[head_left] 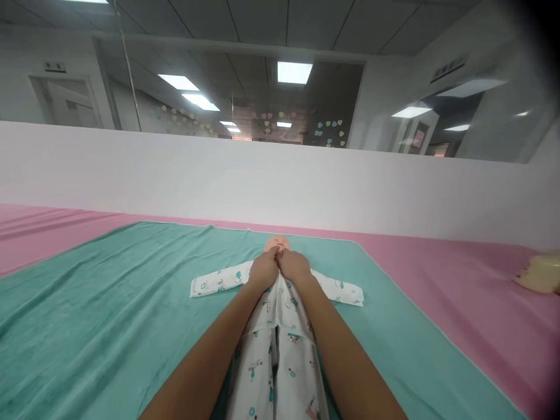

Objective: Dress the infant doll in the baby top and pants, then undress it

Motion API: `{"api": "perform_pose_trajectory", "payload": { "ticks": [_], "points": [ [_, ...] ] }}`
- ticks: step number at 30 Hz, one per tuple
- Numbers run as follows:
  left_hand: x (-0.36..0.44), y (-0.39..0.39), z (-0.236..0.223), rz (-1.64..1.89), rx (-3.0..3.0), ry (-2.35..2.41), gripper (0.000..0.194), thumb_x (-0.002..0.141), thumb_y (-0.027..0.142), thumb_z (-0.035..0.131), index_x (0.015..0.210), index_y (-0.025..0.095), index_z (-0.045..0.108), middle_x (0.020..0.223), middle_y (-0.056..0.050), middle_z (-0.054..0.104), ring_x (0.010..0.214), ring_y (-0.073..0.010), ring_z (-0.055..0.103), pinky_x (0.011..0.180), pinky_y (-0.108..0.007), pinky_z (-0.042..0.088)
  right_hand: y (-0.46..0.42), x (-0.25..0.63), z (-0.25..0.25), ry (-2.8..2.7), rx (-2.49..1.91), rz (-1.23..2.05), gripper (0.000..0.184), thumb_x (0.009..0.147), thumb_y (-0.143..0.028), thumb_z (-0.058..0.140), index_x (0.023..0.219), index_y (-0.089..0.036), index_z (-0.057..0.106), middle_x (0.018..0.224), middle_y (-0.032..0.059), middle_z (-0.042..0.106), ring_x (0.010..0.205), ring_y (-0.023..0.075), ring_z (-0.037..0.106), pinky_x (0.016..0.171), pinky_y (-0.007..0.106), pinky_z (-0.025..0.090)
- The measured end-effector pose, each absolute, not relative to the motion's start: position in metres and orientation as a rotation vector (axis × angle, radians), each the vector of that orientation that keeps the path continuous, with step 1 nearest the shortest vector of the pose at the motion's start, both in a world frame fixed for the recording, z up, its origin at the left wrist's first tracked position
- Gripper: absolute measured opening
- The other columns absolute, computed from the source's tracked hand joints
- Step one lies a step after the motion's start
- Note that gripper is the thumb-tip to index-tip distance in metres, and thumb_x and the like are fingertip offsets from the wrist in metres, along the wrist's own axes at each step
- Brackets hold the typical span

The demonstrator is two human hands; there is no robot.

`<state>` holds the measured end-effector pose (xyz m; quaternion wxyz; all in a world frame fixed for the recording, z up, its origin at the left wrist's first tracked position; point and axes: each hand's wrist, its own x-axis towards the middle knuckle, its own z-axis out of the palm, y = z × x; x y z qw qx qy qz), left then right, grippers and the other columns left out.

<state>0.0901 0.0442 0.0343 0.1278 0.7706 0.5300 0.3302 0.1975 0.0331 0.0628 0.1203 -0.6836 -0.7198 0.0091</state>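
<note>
A baby doll lies on its back, with only part of its head showing beyond my hands. It wears a white printed baby outfit, its long sleeves stretched out to both sides and its trouser legs toward me. My left hand and my right hand meet at the neck, just below the doll's head. Both are closed, with fingers pinched at the outfit's collar, and the thumbs nearly touch. What lies under the fingers is mostly hidden. Below the collar, the outfit's front runs down between my forearms.
A green blanket lies under the doll, over a pink sheet. At the right edge sits a pale yellowish object, partly cut off. Behind stands a low white wall with glass panels above it.
</note>
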Motion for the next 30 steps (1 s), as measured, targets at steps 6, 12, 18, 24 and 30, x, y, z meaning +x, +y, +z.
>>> {"api": "perform_pose_trajectory", "payload": {
  "ticks": [6, 12, 18, 24, 30],
  "points": [
    [0.089, 0.048, 0.033, 0.949, 2.353, 1.556, 0.042, 0.084, 0.013, 0.033, 0.122, 0.023, 0.049, 0.110, -0.008, 0.063, 0.100, -0.0225, 0.057, 0.081, -0.032, 0.042, 0.041, 0.207, 0.053, -2.077, -1.845, 0.049, 0.039, 0.093, -0.032, 0.026, 0.099, -0.016, 0.061, 0.098, 0.0117, 0.065, 0.089, 0.0227, 0.060, 0.070, 0.030, 0.039],
    [0.090, 0.048, 0.032, 0.992, 2.327, 1.463, 0.043, 0.084, 0.012, 0.033, 0.124, 0.021, 0.047, 0.121, -0.007, 0.058, 0.112, -0.0197, 0.051, 0.092, -0.032, 0.039, 0.045, 0.212, 0.040, -1.938, -1.807, 0.064, 0.040, 0.093, -0.032, 0.024, 0.092, -0.015, 0.060, 0.094, 0.0108, 0.065, 0.086, 0.0202, 0.059, 0.066, 0.027, 0.036],
    [0.090, 0.050, 0.031, 0.981, 2.301, 1.465, 0.043, 0.085, 0.016, 0.035, 0.125, 0.024, 0.048, 0.122, -0.005, 0.058, 0.112, -0.0203, 0.053, 0.093, -0.034, 0.040, 0.053, 0.215, 0.031, -1.751, -1.823, 0.074, 0.030, 0.089, -0.028, 0.031, 0.082, -0.016, 0.058, 0.083, 0.0093, 0.065, 0.076, 0.0191, 0.058, 0.059, 0.026, 0.032],
    [0.090, 0.046, 0.028, 1.113, 2.473, 1.268, 0.036, 0.084, 0.014, 0.033, 0.104, 0.023, 0.062, 0.113, -0.003, 0.063, 0.107, -0.0188, 0.054, 0.093, -0.035, 0.041, 0.027, 0.214, 0.026, -1.579, -1.803, -0.026, 0.033, 0.092, -0.032, 0.024, 0.086, -0.018, 0.053, 0.081, 0.0057, 0.063, 0.072, 0.0172, 0.054, 0.056, 0.026, 0.028],
    [0.070, 0.017, 0.013, 1.236, 2.498, 1.069, 0.031, 0.088, 0.022, 0.036, 0.104, 0.020, 0.062, 0.127, -0.007, 0.053, 0.119, -0.0185, 0.045, 0.104, -0.038, 0.034, -0.020, 0.206, 0.022, -1.711, -1.715, -0.097, 0.031, 0.090, -0.045, 0.033, 0.083, -0.020, 0.051, 0.074, 0.0022, 0.062, 0.067, 0.0167, 0.055, 0.055, 0.026, 0.024]
  ]
}}
